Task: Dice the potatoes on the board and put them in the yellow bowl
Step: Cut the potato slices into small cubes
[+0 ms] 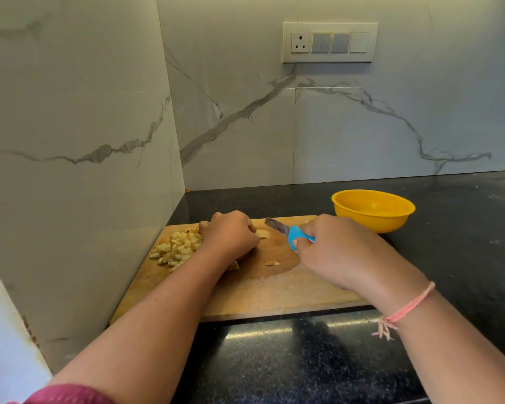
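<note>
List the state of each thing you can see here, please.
Yellow bowl: upright, looks empty.
Diced potato: piled on the board, left side.
Potato piece: held by left hand.
Knife: gripped by right hand, blade pointing left.
Board: flat on counter.

**Potatoes part-diced on board, bowl beside**

Pale diced potato pile heaped on far left of wooden board. Larger curved potato piece mid-board, thin sliver just nearer. Yellow bowl upright on dark desk, by board's far right corner.
</note>
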Available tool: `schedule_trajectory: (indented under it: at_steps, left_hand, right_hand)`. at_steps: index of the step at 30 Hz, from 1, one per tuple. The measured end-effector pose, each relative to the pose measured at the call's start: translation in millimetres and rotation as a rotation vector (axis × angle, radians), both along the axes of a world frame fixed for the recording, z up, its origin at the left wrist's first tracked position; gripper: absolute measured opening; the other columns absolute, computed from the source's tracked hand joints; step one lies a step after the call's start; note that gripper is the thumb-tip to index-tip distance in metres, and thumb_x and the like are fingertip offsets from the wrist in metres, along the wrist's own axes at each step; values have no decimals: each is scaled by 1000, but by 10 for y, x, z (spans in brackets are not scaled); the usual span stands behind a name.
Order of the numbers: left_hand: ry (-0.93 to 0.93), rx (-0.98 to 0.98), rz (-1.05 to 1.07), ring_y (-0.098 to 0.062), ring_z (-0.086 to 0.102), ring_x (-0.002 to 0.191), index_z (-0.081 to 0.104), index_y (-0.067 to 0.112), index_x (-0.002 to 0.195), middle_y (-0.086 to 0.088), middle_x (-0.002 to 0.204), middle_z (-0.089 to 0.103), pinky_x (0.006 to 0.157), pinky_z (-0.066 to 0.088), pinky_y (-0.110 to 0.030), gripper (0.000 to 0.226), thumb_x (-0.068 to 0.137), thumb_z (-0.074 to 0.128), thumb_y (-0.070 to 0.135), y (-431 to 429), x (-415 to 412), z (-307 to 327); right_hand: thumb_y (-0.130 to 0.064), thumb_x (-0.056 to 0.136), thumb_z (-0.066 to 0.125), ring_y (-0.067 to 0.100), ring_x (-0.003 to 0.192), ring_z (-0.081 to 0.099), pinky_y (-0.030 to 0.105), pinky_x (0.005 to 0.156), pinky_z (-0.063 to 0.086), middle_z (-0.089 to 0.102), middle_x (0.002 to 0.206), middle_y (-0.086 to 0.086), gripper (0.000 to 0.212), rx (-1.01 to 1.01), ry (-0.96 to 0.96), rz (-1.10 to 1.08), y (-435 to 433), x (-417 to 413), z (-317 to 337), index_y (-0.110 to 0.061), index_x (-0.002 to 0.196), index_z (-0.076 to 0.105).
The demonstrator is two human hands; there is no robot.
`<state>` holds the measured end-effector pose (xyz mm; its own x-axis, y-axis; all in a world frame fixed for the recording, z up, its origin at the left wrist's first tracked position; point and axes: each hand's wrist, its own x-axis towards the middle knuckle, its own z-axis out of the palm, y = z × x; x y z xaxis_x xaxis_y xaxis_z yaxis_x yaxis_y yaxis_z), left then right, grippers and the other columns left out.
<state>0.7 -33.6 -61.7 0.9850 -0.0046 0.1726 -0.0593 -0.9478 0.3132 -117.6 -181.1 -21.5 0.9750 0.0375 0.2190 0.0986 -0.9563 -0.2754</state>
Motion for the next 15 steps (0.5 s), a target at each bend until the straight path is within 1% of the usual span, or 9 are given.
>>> schedule_trajectory:
  at_steps: [2,6,8,11,15]
  left_hand:
    - [10,-13,11,-20,48,112,70,31,106,6,111,64,99,36,-45,19,92,57,34,-1,12,3]
    - [15,-38,21,-20,49,111,70,32,106,5,107,65,100,35,-46,19,92,57,35,0,39,12]
    - [15,-38,26,-21,49,112,69,32,106,4,106,65,100,34,-45,18,92,57,35,0,36,17]
    - [19,-31,25,-22,47,115,68,31,109,3,108,64,98,33,-45,20,93,57,36,-7,34,22]
    - [40,-25,32,-22,49,112,68,31,111,3,109,64,98,33,-45,21,93,56,35,-18,33,35]
  right_hand:
    - [-34,97,42,11,68,51,22,52,37,57,93,-1,39,7,1,1,55,65,-31,-23,133,50]
    - [-32,96,42,15,75,55,22,54,40,57,92,0,39,12,36,-7,131,188,-73,-20,133,50]
    - [-30,96,43,16,72,55,22,53,40,58,91,1,38,12,63,-6,176,233,-81,-19,132,51]
    - [-26,95,44,17,73,56,25,59,45,55,86,2,35,23,97,-1,229,266,-90,-17,128,51]
    - [-24,96,44,12,61,49,21,53,40,48,76,-2,27,6,114,37,193,191,-69,-16,121,50]
